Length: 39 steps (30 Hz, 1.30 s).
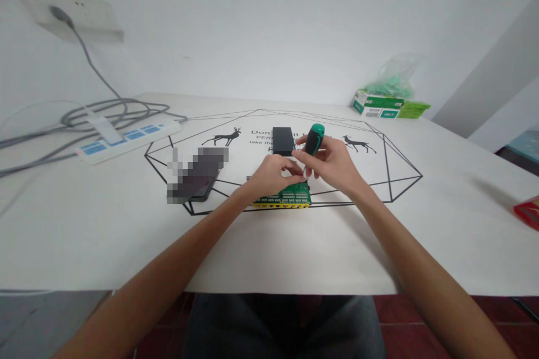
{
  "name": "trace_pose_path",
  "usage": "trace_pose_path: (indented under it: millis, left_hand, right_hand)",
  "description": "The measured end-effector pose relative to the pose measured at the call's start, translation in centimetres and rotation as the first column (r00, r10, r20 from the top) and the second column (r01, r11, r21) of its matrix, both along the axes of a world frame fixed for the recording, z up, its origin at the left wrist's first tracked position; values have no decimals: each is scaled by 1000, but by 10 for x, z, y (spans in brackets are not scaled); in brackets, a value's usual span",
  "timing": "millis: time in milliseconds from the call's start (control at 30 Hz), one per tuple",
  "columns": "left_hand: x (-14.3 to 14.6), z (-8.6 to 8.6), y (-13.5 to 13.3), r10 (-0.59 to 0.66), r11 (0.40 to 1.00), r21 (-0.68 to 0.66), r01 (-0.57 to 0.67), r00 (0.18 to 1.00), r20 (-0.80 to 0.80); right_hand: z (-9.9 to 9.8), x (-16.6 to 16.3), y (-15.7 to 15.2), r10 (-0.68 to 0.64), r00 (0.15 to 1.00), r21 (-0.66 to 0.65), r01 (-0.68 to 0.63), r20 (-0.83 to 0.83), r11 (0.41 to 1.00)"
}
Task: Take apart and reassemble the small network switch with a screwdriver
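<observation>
My right hand (pixel 332 164) is closed around a screwdriver (pixel 315 139) with a green and black handle. The tool leans, its handle up and its thin shaft pointing down to the far right corner of a green circuit board (pixel 288 197). Over the board's far side lies my left hand (pixel 272 174), thumb and fingertips pinched together by the screwdriver's tip. What those fingers hold, if anything, is too small to tell. A row of yellow terminals (pixel 281 206) runs along the board's near edge. Just beyond my hands is a black rectangular box (pixel 283 141).
A dark phone (pixel 206 182), partly blurred out, lies left of the board. Further left are a white power strip (pixel 126 143) and coiled grey cables (pixel 113 109). Green and white boxes (pixel 379 104) with a plastic bag stand at the back right. Something red (pixel 528 212) sits at the right edge.
</observation>
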State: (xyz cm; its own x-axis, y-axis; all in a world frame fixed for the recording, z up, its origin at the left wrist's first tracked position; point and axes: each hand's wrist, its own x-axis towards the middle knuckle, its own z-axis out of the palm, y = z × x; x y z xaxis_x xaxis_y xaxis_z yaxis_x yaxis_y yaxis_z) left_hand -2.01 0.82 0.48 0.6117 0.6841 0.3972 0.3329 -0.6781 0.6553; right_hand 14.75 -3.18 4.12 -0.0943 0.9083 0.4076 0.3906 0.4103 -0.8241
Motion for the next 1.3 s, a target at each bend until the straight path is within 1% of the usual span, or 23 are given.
trace_pose_path:
  millis: [267, 467, 633, 933, 1200, 1300]
  left_hand:
    - [2, 1, -1, 32, 999, 15, -32, 999, -2]
    - [1, -2, -1, -44, 998, 33, 44, 999, 13]
    - [0, -2, 1, -54, 998, 29, 53, 998, 36]
    - [2, -2, -1, 19, 999, 31, -20, 999, 38]
    - [5, -7, 1, 24, 999, 43, -28, 996, 85]
    - [5, -6, 1, 22, 998, 53, -26, 997, 73]
  right_hand:
    - [2, 0, -2, 20, 999, 48, -18, -34, 999]
    - [2, 0, -2, 37, 998, 32, -36, -52, 999]
    - [2, 0, -2, 37, 998, 39, -35, -49, 999]
    - [2, -1, -2, 23, 999, 28, -21, -40, 999]
    - [3, -1, -1, 5, 998, 79, 0, -61, 997]
    - [2, -1, -1, 0, 998, 99, 7, -69, 995]
